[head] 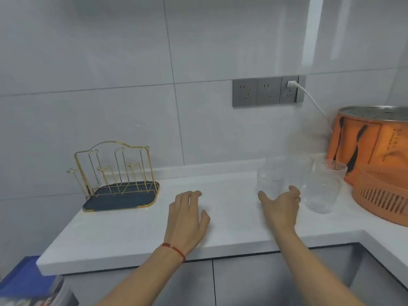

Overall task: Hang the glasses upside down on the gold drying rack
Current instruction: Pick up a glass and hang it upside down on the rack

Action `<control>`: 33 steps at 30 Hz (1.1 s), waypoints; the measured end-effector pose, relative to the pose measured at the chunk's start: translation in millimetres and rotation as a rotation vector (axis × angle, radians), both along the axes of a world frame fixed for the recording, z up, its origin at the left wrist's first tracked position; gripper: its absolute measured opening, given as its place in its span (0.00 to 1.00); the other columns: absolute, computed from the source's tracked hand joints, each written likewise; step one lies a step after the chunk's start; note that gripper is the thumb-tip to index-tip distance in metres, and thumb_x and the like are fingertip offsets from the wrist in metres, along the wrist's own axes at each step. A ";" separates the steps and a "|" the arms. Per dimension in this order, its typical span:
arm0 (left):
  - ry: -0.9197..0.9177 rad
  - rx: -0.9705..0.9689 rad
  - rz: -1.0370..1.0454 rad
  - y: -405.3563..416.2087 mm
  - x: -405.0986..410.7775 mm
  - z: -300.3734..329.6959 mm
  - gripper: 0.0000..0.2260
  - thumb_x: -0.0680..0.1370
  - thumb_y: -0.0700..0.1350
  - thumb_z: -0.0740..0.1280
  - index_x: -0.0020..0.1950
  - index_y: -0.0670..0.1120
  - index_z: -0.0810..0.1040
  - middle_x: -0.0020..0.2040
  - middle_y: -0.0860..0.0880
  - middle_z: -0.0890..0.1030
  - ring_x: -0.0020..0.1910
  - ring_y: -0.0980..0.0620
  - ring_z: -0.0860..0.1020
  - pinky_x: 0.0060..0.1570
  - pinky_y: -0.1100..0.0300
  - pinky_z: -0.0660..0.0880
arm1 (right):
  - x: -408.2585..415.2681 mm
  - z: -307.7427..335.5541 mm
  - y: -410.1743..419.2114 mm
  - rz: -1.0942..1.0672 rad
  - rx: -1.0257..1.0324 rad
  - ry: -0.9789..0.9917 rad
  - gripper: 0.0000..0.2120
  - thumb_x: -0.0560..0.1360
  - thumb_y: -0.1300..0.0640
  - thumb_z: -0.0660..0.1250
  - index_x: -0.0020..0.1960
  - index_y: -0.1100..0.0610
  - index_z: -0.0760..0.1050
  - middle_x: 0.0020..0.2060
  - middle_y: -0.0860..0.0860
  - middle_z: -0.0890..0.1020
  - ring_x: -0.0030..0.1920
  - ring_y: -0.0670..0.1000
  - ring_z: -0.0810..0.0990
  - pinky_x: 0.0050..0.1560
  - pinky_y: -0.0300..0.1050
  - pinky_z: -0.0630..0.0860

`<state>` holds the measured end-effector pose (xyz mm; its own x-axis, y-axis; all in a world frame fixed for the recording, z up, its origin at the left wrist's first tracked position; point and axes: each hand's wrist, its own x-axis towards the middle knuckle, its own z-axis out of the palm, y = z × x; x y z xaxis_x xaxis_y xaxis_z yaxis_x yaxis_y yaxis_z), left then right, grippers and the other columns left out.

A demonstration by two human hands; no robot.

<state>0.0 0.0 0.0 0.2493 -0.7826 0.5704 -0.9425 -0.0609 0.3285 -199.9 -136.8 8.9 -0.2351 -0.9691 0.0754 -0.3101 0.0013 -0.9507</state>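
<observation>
The gold drying rack (114, 171) stands on a dark tray at the counter's back left, its prongs bare. Several clear ribbed glasses stand upright at the right: a near-left glass (269, 183), a near-right glass (320, 193), one with a ribbed rim (331, 167) behind it, and faint ones further back. My right hand (280, 206) is open, thumb and fingers spread just in front of the near-left glass, apparently not gripping it. My left hand (187, 215), with a red string at the wrist, hovers open over the counter's middle.
An orange appliance (373, 142) with a steel top and an orange slotted basket (382, 197) crowd the right end. A white cable (313, 100) runs from the wall sockets (268, 91). The white counter (132, 228) ends at a front edge; blue items (24, 279) lie below left.
</observation>
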 end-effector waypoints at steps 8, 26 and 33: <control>0.284 0.036 -0.058 -12.6 5.7 -22.8 0.19 0.79 0.51 0.62 0.70 0.50 0.66 0.69 0.52 0.66 0.71 0.55 0.60 0.68 0.59 0.65 | 6.0 -17.9 -26.1 -0.005 -0.063 0.238 0.40 0.69 0.38 0.76 0.68 0.60 0.65 0.59 0.59 0.80 0.64 0.65 0.73 0.46 0.54 0.72; 1.242 -0.178 -0.237 14.9 87.8 37.0 0.32 0.74 0.62 0.72 0.74 0.56 0.65 0.68 0.53 0.73 0.49 0.50 0.86 0.56 0.40 0.81 | 132.7 43.7 41.9 1.107 -0.029 -0.191 0.18 0.78 0.38 0.65 0.65 0.45 0.74 0.50 0.56 0.88 0.41 0.57 0.88 0.58 0.67 0.82; 0.045 0.080 0.488 37.3 175.1 0.7 0.12 0.77 0.56 0.61 0.55 0.50 0.71 0.53 0.53 0.74 0.54 0.50 0.71 0.55 0.54 0.70 | 201.2 120.0 11.7 0.774 -0.332 -0.079 0.25 0.73 0.33 0.66 0.67 0.40 0.67 0.55 0.48 0.80 0.35 0.47 0.88 0.53 0.51 0.81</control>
